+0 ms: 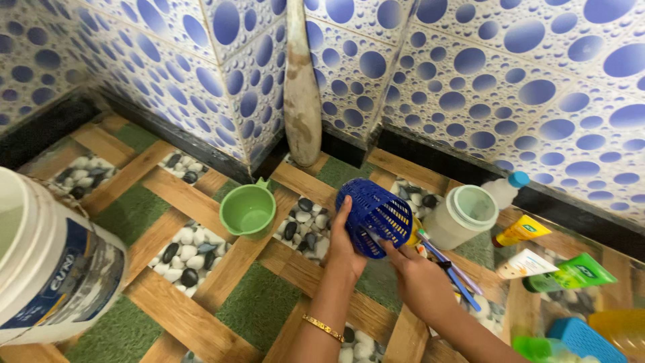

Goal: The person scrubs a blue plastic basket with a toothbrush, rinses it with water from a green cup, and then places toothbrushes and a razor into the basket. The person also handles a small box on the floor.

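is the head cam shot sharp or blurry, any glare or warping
Head view: mostly sharp, even soft light. The blue basket, held by the left hand and right hand, is crisp. Glossy wall tiles show mild sheen, no harsh glare. Edges bend a little from the wide lens; the white bucket at the left edge looks stretched.

A home bathroom: blue-dotted wall tiles [470,74], bucket [47,269], green mug [247,210], toiletry tubes [537,265] on the floor.

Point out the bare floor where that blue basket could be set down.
Free: the floor between the white bucket and green mug, and the strip below the left hand. Crowded: right of the blue basket, where the white jar, tubes and bottles sit close together.
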